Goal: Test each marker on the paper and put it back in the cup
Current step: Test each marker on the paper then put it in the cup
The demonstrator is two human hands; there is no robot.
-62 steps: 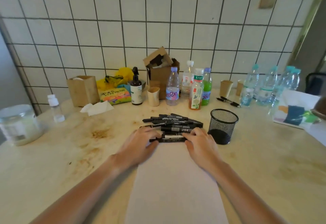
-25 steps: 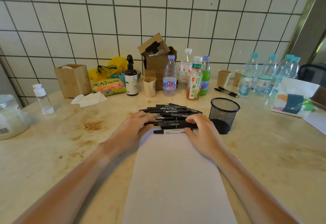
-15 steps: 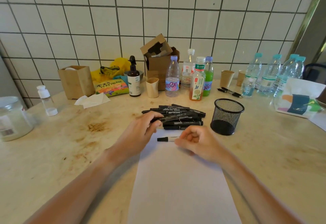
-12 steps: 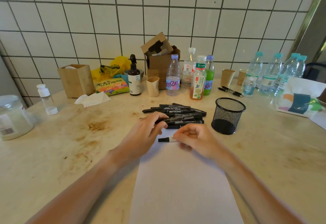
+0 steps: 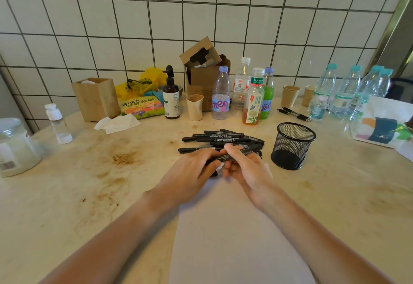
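Black markers (image 5: pixel 220 138) lie heaped on our stained table (image 5: pixel 89 183), at the far end of the white paper (image 5: pixel 234 239). Our right hand (image 5: pixel 247 169) curls its fingers and thumb round one marker (image 5: pixel 240 153), lifted above the paper's top edge and tilted up to the right. Our left hand (image 5: pixel 193 173) pinches that marker's near end (whether cap or barrel, we cannot tell). The black mesh cup (image 5: pixel 291 146) stands upright just right of the heap, near our right hand; bottles (image 5: pixel 254 98) line the tiled wall.
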